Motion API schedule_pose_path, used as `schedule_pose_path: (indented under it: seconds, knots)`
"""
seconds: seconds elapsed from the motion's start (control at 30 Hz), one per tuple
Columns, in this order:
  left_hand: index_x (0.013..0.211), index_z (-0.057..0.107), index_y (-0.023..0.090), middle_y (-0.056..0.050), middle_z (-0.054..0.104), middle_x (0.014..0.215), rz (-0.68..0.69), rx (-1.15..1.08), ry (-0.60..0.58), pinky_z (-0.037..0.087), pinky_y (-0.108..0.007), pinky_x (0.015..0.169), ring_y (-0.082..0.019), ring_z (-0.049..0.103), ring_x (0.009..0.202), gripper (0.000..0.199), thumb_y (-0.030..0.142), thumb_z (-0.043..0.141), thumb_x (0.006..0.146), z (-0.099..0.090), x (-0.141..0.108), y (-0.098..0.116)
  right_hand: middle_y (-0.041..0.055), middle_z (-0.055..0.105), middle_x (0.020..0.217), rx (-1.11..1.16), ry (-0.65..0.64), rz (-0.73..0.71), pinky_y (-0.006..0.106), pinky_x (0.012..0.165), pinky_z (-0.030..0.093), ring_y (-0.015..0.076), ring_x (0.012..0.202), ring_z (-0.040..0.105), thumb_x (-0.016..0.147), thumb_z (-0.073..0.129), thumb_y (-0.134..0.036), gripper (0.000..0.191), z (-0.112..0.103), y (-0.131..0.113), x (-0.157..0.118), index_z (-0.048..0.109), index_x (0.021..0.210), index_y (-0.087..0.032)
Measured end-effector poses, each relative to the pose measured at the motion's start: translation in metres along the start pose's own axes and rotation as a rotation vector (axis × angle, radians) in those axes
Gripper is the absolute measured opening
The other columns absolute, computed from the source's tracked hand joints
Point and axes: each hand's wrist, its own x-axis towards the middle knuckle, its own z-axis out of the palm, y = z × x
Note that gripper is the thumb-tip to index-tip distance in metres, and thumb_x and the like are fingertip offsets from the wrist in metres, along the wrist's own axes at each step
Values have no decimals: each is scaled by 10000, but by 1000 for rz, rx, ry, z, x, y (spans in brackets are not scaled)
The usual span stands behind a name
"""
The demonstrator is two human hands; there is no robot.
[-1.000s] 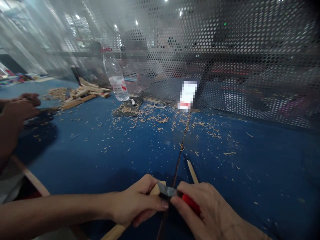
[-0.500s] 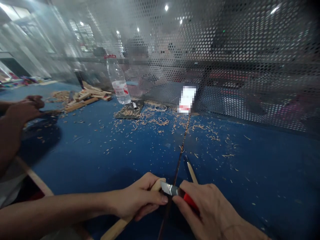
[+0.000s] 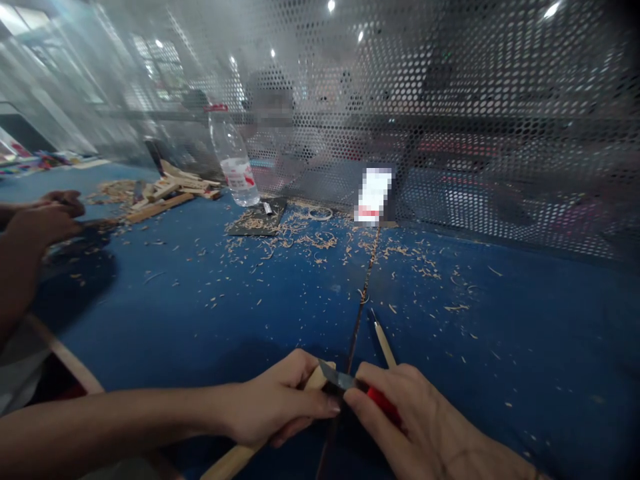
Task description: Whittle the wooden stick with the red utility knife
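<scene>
Compared with the earlier frame, the red-handled, steel-bladed knife (image 3: pixel 342 380) is turned, its blade now seen across the pale wooden stick's (image 3: pixel 234 461) tip. Knife and stick are gripped by the closed right hand (image 3: pixel 417 417) and left hand (image 3: pixel 273 405) respectively, near the blue desk's (image 3: pixel 480 373) near edge.

The knife handle (image 3: pixel 384 405) is red, the stick (image 3: pixel 231 462) tan, the tabletop (image 3: pixel 545 320) blue, the hole-dotted panel (image 3: pixel 500 93) grey.

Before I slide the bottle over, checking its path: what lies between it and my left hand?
In the head view: a dark mat, then table dotted with shavings.
</scene>
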Motion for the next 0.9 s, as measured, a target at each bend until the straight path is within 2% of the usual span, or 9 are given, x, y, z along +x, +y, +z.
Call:
schedule_pose_path:
  seconds: [0.1,0.23,0.4,0.6,0.67,0.8,0.9]
  knots:
    - [719,535,222,118,387,366,-15,-10,11,226,-217,347,-69,284,301,383,547,708,829,1,1,1,-66,633,562,55,-28,-8,306,403,468,181,402,577,1113,301,-514,476,-6,-5,4,557,756,-330]
    - [762,536,222,124,389,365,-7,-27,49,210,-214,344,-63,272,298,334,508,695,829,2,0,0,-71,635,592,5,-85,-1,301,447,462,175,460,630,1126,382,-418,414,-14,-10,10,512,750,-303]
    - [647,520,220,101,384,354,18,-18,41,223,-214,349,-61,287,298,407,531,687,848,2,-1,-2,-90,567,541,-34,-65,-67,317,395,350,158,385,554,1104,417,-370,387,-16,-6,11,414,724,-299]
    - [603,481,228,102,371,344,39,-35,81,206,-210,348,-57,271,298,408,502,683,827,3,0,-3,-91,582,565,-181,1,-187,343,383,297,174,369,564,1122,378,-368,360,-8,7,10,463,778,-302]
    - [617,468,232,108,377,352,42,-34,99,214,-200,350,-56,281,307,414,505,678,848,3,-1,-4,-78,595,557,-227,22,-151,343,394,294,192,368,574,1116,375,-384,360,-9,22,13,468,777,-305]
    - [736,486,236,131,396,376,33,-65,127,242,-170,345,-62,301,320,419,587,682,856,6,-3,-2,-45,573,491,-289,103,27,340,421,290,247,358,574,1097,383,-347,316,-18,56,23,459,793,-310]
    - [778,487,242,129,411,392,51,-138,128,266,-165,325,-66,290,312,426,611,694,828,8,-2,-2,-60,558,486,-224,66,67,335,419,313,237,373,576,1090,382,-339,302,-22,55,26,434,793,-320]
